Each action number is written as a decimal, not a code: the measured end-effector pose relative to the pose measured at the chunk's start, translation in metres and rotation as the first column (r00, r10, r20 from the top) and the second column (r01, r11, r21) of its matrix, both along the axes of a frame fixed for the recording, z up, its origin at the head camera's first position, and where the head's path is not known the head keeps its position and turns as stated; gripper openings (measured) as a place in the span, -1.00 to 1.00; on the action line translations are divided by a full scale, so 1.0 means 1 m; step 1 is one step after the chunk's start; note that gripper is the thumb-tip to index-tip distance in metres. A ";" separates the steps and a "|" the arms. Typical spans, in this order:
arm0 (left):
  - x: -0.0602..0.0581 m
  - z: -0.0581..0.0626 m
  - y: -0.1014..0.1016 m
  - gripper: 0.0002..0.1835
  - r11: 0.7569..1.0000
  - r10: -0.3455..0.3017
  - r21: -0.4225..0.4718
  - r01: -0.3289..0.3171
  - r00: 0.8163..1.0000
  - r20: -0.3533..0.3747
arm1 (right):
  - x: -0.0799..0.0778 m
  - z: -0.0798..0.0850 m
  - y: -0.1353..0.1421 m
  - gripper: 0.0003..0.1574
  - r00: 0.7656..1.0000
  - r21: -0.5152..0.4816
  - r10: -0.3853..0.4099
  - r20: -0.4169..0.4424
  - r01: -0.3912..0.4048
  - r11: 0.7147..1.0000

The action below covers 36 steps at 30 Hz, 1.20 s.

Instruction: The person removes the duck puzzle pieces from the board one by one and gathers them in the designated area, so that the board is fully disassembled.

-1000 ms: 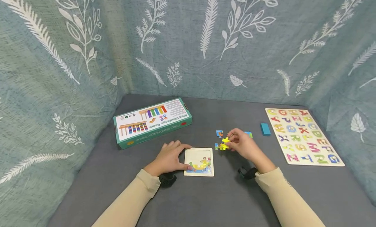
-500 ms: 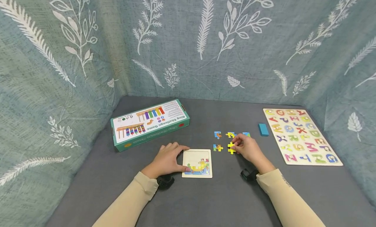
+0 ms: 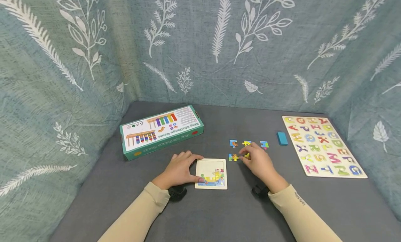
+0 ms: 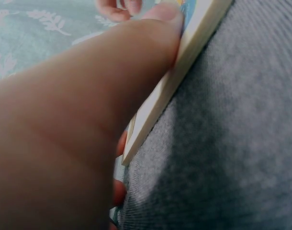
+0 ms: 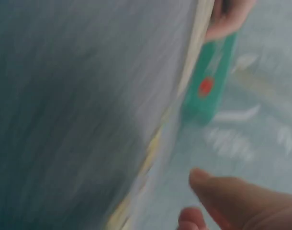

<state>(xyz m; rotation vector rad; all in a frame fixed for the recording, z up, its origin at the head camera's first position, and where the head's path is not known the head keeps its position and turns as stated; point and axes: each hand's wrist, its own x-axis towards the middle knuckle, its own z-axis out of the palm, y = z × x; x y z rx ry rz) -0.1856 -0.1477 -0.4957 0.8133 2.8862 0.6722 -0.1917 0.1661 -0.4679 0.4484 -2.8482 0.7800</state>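
Observation:
A small square wooden jigsaw tray [image 3: 211,160] lies flat, part filled with coloured pieces along its bottom and right. My left hand [image 3: 178,169] holds its left side, with the thumb on the lower corner and the index finger at the upper one. Over the loose pieces hovers my right hand [image 3: 258,162], thumb and fingertips apart. A yellow jigsaw piece [image 3: 246,155] shows partly beneath its fingers. Right at the fingertips lies a blue, orange and yellow piece [image 3: 232,157]. In the right wrist view, the right thumb [image 5: 222,191] appears with nothing in its grasp.
Behind the right hand lie a blue piece [image 3: 233,143], a yellow and blue piece [image 3: 246,143] and a green and blue piece [image 3: 264,144]. A teal block [image 3: 282,138] and an alphabet board [image 3: 322,144] are at right. A Ring Challenge Game box [image 3: 163,130] stands back left.
My right hand carried the yellow piece to the right, set it down beside the other pieces, and has moved back left towards the blue and orange one. My left hand stays on the tray.

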 end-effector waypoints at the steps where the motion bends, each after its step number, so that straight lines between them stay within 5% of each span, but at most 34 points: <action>1: 0.000 0.000 0.000 -0.08 1.000 0.000 -0.003 0.000 1.000 0.001 | 0.004 0.000 -0.007 -0.83 0.999 0.006 0.046 -0.011 -0.046 0.999; 6: 0.001 0.000 0.001 -0.09 1.000 0.002 -0.019 -0.002 1.000 -0.012 | 0.028 -0.004 -0.037 -0.69 0.966 0.254 0.244 -0.084 -0.216 0.943; 9: 0.003 0.001 0.002 -0.10 1.000 0.000 -0.019 0.000 1.000 -0.015 | 0.038 -0.008 -0.045 -0.62 0.947 0.383 0.293 -0.131 -0.225 0.896; 11: 0.003 0.000 0.001 -0.10 1.000 -0.001 -0.019 0.001 1.000 -0.021 | 0.041 -0.007 -0.047 -0.61 0.943 0.394 0.300 -0.144 -0.223 0.891; 24: 0.002 0.001 0.000 -0.10 1.000 -0.002 -0.019 0.001 1.000 -0.018 | 0.037 -0.007 -0.055 -0.64 0.980 0.073 0.196 0.044 -0.199 0.977; 30: 0.002 0.003 0.001 -0.09 1.000 0.009 -0.021 -0.009 1.000 -0.005 | 0.034 -0.010 -0.050 -0.75 0.972 -0.119 0.200 0.120 -0.186 0.975; 36: 0.002 0.001 0.001 -0.09 1.000 0.006 -0.021 -0.006 1.000 -0.004 | 0.028 -0.005 -0.033 -0.77 0.986 -0.200 0.164 0.035 -0.153 0.968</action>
